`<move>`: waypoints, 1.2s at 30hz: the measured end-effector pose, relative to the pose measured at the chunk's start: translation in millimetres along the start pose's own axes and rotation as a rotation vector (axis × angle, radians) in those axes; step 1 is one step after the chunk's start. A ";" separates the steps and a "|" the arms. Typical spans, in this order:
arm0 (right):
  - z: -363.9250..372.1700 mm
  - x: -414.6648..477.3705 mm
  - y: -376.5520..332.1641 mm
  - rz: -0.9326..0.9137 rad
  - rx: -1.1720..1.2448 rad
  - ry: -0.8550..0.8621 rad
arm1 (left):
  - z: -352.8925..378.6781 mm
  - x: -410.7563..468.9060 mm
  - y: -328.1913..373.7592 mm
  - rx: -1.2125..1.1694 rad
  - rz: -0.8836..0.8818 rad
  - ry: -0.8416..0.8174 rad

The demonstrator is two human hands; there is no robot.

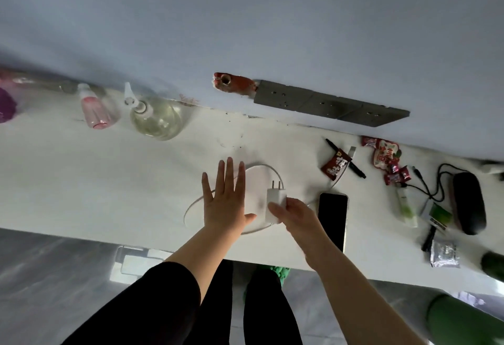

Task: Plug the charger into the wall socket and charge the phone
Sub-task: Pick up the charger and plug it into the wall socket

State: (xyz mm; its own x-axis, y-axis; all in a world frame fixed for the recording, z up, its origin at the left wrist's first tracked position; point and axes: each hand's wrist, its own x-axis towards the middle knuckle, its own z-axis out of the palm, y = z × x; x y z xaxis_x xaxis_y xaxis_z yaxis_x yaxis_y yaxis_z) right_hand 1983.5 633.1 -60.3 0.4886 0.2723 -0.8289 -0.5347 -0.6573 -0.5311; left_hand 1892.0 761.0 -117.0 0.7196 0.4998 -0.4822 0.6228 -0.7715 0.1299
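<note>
My right hand [296, 217] grips a white charger [275, 199] just above the white table [95, 181], its two prongs pointing toward the wall. Its white cable [272, 169] loops on the table around my hands. My left hand [226, 197] hovers flat beside the charger, fingers spread, holding nothing. A black phone [333, 216] lies screen up just right of my right hand. A row of grey wall sockets [327, 103] sits on the wall above the table's far edge, well beyond the charger.
A pink bottle [94, 108] and a clear pump bottle [155, 115] stand at the far left. Snack wrappers [334, 166], a black marker [346, 159], a black case [469, 202] with a cord and small packets lie at the right. An orange-edged hole [231, 82] marks the wall.
</note>
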 end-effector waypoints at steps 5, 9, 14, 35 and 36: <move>-35.5 11.2 -21.6 0.020 0.306 -0.012 | 8.9 27.6 34.4 -0.031 0.075 -0.066; -55.5 23.8 -39.9 -0.097 0.462 -0.026 | 17.4 53.5 54.2 -0.092 0.042 -0.152; -60.7 27.4 -62.8 -0.196 0.626 -0.020 | 22.2 62.3 49.7 -0.112 0.008 -0.250; -57.6 40.9 -86.5 -0.270 0.720 -0.064 | 17.7 65.9 46.4 -0.147 0.020 -0.337; -57.3 40.7 -86.3 -0.271 0.723 -0.070 | 17.8 65.6 46.3 -0.149 0.022 -0.336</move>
State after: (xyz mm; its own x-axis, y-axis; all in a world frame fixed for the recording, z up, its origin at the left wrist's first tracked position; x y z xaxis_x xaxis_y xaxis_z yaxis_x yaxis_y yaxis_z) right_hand 2089.1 660.6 -38.1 0.6349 0.4176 -0.6500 -0.7315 0.0541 -0.6797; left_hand 1962.6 751.1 -158.0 0.6074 0.3073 -0.7326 0.6640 -0.7026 0.2558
